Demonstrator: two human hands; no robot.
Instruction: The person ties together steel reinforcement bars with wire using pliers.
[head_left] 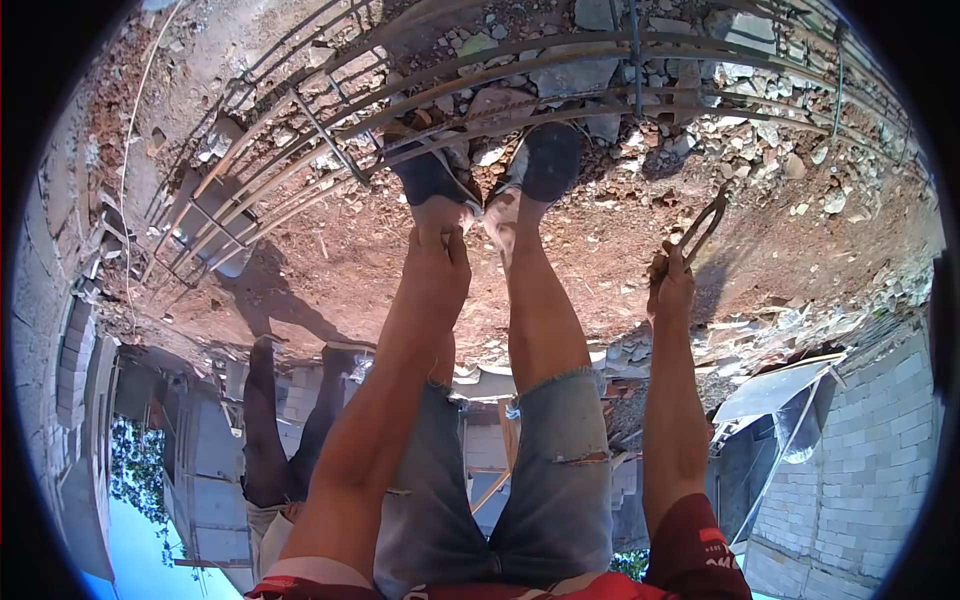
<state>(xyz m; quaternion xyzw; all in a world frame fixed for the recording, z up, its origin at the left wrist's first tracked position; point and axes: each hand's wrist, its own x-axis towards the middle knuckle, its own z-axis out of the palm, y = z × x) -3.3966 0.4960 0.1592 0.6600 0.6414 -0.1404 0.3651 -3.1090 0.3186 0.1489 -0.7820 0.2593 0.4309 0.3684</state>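
Observation:
My right hand [671,284] is closed round the handles of a pair of pincers [706,225], whose jaws point away over the reddish soil. Close to my ankle and lower shin, my left hand [441,262] hangs with its fingers curled; anything they hold is too small or hidden to make out. Beyond both hands, a long cage of reinforcing bars [490,72] with cross ties curves across the view, passing over the front of my dark shoes [548,163].
Broken stone and rubble [580,80] lie under and around the bars. A grey, flat-looking object [236,262] sits beneath the cage's left end. Another person's legs [265,425] stand at the left. A block wall [865,440] rises at the right.

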